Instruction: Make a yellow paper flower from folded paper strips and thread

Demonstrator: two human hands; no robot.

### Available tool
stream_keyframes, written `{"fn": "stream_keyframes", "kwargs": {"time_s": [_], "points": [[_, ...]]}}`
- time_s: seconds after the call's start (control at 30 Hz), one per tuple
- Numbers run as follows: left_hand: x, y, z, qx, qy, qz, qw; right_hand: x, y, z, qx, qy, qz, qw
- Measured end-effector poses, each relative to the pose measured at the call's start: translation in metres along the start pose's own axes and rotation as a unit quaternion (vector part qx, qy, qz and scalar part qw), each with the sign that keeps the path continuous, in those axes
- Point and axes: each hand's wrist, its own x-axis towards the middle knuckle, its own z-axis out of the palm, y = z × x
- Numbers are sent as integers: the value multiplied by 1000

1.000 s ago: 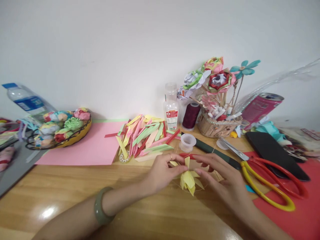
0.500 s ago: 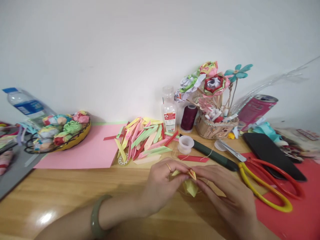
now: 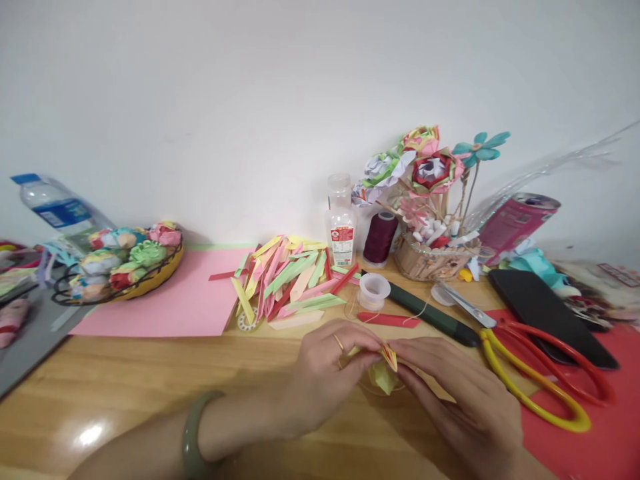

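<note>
Between my two hands, above the table, is a small folded paper piece [image 3: 389, 357] in yellow and red. My left hand [image 3: 327, 377] pinches it from the left with thumb and fingers. From the other side my right hand [image 3: 455, 387] grips it, fingertips close together. Under it a pale yellow folded paper [image 3: 384, 380] shows, with a thin thread looping around it; its far part is hidden by the fingers. Just beyond the hands lie a red paper strip [image 3: 389, 320] and a small white spool [image 3: 375, 291] with loose thread.
A heap of coloured folded strips [image 3: 290, 280] lies behind my left hand, beside pink paper [image 3: 190, 293]. Scissors [image 3: 537, 373], a black phone [image 3: 550, 317] and a dark green cutter [image 3: 430, 313] lie rightward. A clear bottle [image 3: 341, 230] and a flower basket [image 3: 435, 257] stand along the wall.
My right hand has shifted slightly right and down. The yellow and red folded piece has tilted a little and shows more of its red layers. Both hands keep hold of it.
</note>
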Motion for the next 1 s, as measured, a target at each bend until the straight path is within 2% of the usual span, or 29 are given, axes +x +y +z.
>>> {"fn": "stream_keyframes", "kwargs": {"time_s": [0.27,0.67,1.0], "points": [[0,-1,-1,6,-5,1,1000,1,0,-1,0,4,-1,1000],[5,3,-3,13,-9,39,999,-3,2,1,11,-19,7,1000],[18,4,-13,-51,-111,-17,992,0,1,0,88,-25,78,993]]}}
